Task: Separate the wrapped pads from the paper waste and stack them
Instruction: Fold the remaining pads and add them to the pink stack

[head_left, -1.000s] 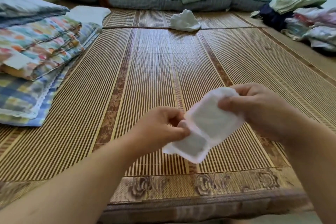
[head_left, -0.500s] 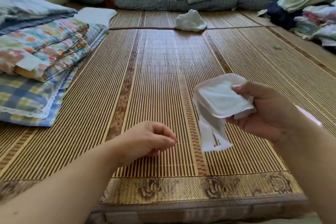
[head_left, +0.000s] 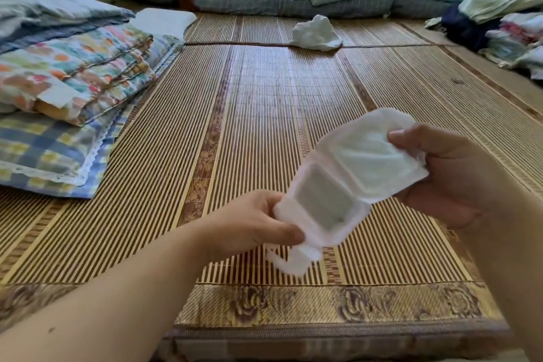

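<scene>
We hold the wrapped pads (head_left: pixel 346 182) in the air above the woven mat (head_left: pixel 249 112), well apart from the crumpled white paper (head_left: pixel 316 34) lying at the mat's far seam; our left hand (head_left: pixel 249 226) pinches the lower end, thumb on top, where a grey rectangle shows through the wrapper; our right hand (head_left: pixel 449 173) grips the upper, whiter end, fingers curled behind it; a loose paper strip (head_left: pixel 293 258) hangs below; we cannot tell whether the wrapper bears writing; folded quilts (head_left: pixel 73 73) lie stacked at the left.
</scene>
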The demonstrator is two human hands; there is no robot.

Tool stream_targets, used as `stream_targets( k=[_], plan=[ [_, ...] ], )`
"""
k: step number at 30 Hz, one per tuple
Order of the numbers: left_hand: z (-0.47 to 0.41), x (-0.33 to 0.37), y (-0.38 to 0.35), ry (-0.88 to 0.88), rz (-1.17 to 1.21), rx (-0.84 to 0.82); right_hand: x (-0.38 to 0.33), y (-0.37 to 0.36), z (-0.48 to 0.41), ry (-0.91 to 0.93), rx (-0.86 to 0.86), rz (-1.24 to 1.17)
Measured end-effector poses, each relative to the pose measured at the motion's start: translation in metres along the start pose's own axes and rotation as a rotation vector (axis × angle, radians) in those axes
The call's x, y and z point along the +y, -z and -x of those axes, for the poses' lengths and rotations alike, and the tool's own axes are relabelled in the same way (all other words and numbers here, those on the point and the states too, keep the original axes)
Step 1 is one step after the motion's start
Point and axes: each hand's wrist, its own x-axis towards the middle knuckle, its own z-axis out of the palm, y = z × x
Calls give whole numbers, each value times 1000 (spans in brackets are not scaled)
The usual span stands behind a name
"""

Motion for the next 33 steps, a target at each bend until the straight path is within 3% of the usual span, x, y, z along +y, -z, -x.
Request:
stream_targets(
  k=[3, 6, 9, 11, 19, 25, 29, 33],
  plan=[
    [7, -7, 18, 99, 205, 153, 5, 22, -5, -51, 206, 76],
    [14, -10, 36, 234, 355, 368, 26, 40, -12, -212, 354, 399],
    [21, -14, 47, 408, 228, 545, 50, 45, -20, -386, 432, 886],
    [23, -15, 50, 460, 133, 627, 58, 44, -26, -392, 483, 1059],
    [31, -18, 61, 465, -178, 749, 51, 65, -26, -337, 599, 1001],
    [28, -6, 48, 262, -584, 843, 46, 50, -29, -290, 518, 727],
    [13, 1, 27, 136, -632, 785, 58, 9, -40, -278, 383, 655],
    [-7, 0, 10, 125, -773, 690, 77, -23, -50, -275, 328, 730]
  ],
)
